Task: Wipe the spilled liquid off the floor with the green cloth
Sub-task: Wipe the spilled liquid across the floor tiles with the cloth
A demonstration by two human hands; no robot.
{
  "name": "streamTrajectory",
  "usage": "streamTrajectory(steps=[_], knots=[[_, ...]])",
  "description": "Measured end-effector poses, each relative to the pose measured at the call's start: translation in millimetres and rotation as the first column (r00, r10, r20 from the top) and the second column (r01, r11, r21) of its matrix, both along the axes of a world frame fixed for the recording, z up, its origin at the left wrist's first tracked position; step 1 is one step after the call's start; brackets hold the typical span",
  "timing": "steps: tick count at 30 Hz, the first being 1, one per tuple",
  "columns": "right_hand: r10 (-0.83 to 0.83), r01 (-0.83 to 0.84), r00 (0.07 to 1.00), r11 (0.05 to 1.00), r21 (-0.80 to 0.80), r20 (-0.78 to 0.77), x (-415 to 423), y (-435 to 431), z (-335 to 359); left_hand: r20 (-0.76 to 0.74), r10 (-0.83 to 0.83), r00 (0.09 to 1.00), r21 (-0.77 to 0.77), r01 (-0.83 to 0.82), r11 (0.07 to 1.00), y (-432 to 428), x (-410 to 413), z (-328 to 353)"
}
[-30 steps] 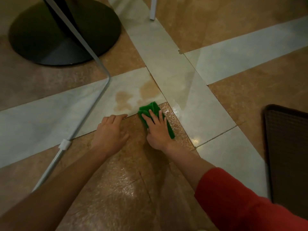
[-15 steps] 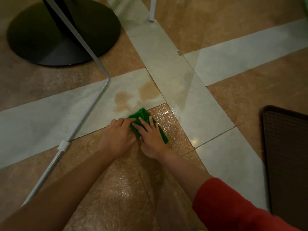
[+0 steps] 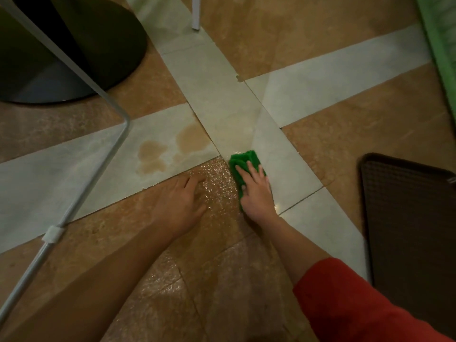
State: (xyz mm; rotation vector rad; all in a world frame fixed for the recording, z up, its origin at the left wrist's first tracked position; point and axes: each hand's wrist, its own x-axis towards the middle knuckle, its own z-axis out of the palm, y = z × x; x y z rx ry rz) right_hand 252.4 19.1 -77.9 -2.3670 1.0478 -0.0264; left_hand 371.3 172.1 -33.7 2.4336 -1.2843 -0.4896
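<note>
The green cloth lies folded on the tiled floor, on the pale strip beside the corner of a brown tile. My right hand presses flat on top of it, fingers spread over the cloth. Brown spilled liquid forms two or three patches on the pale tile to the left of the cloth. My left hand rests palm down on the wet, glistening brown tile, just below the spill, holding nothing.
A white metal frame leg runs diagonally at left, with a white clip on it. A round black stand base sits at top left. A dark mat lies at right, and a green edge at top right.
My right hand has slid the cloth to the right, off the brown tile onto the pale strip, away from my left hand. The left hand has stayed about where it was.
</note>
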Motion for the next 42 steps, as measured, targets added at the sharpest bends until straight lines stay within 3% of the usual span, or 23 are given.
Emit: streamTrajectory(steps=[4, 7, 9, 12, 16, 22, 24, 29, 31, 37, 39, 42], knots=[[-0.256, 0.256, 0.967, 0.964, -0.070, 0.003, -43.9, -26.7, -5.1, -0.034, 0.002, 0.999, -0.022, -0.003, 1.000, -11.9, -3.9, -6.7], [-0.316, 0.313, 0.949, 0.946, -0.086, -0.020, -40.1, -33.5, -6.3, -0.054, 0.006, 0.999, -0.027, -0.008, 1.000, -21.8, -7.4, -12.2], [-0.263, 0.262, 0.964, 0.963, -0.055, -0.019, -25.5, -36.2, -5.9, -0.055, 0.000, 0.998, -0.022, -0.001, 1.000, -31.0, -10.9, -13.8], [-0.054, 0.054, 0.998, 0.999, 0.005, -0.012, -9.4, -37.5, -2.7, -0.024, -0.007, 1.000, -0.024, 0.006, 1.000, -47.3, -14.5, -14.2], [0.117, -0.116, 0.991, 0.993, -0.011, 0.065, -34.4, -35.0, -7.2, 0.009, -0.022, 1.000, -0.029, 0.022, 0.999, -69.6, -21.4, -18.8], [-0.232, 0.231, 0.973, 0.971, -0.061, -0.013, -43.1, -77.9, -9.3, -0.009, -0.052, 0.999, -0.017, 0.052, 0.999, -78.2, -24.7, -28.2], [-0.255, 0.254, 0.967, 0.966, -0.059, -0.012, -33.2, -73.6, -7.4, -0.020, -0.042, 0.999, -0.006, 0.042, 0.999, -80.5, -24.2, -27.8], [0.147, -0.142, 0.982, 0.988, -0.054, 0.118, -52.9, -41.0, -9.0, -0.022, -0.038, 0.999, 0.004, 0.039, 0.999, -86.1, -22.0, -26.4], [0.163, -0.157, 0.981, 0.986, -0.057, 0.109, -54.0, -50.1, -9.3, -0.016, -0.030, 0.999, 0.004, 0.030, 1.000, -81.8, -21.6, -28.0], [-0.001, -0.004, 0.996, 0.999, -0.050, -0.091, 12.5, -97.1, -5.8, 0.123, -0.094, 0.988, 0.077, 0.085, 0.993, -62.6, -12.0, -27.7], [0.047, -0.051, 0.995, 0.998, -0.046, -0.084, 26.3, -89.2, -4.3, 0.209, -0.099, 0.973, 0.119, 0.076, 0.990, -59.7, -8.0, -26.2], [0.247, -0.247, 0.969, 0.968, -0.038, -0.001, 21.6, -63.2, -0.8, 0.291, -0.120, 0.949, 0.183, 0.068, 0.981, -54.4, -2.2, -29.2]])
